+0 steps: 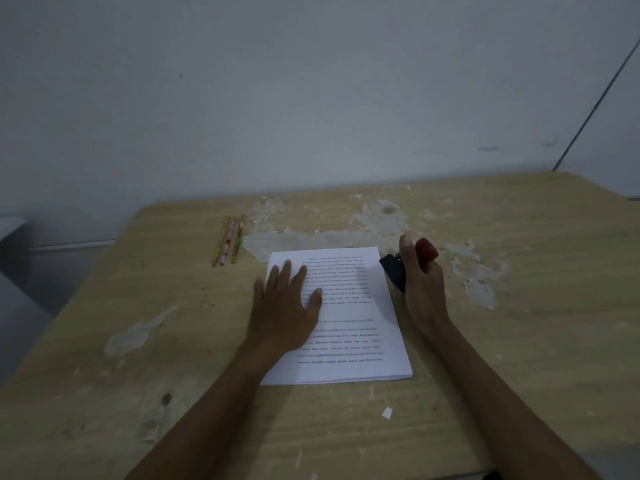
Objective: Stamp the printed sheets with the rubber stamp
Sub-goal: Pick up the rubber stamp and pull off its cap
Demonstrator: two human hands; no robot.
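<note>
A thin stack of printed sheets [360, 327] lies on the wooden table, text facing me. My left hand [284, 306] rests flat on the stack's left side, fingers spread. Just right of the stack's top right corner, my right hand [422, 285] grips the rubber stamp [408, 263]. The stamp has a red knob handle at the top and a black base tilted toward the paper. The stamp is beside the sheets, not over them. Whether its base touches the table I cannot tell.
Three patterned pencils [227, 242] lie side by side at the back left of the table [173, 341]. The tabletop veneer is peeled in pale patches near the back. A small paper scrap [387, 412] lies in front of the stack. A grey wall stands behind.
</note>
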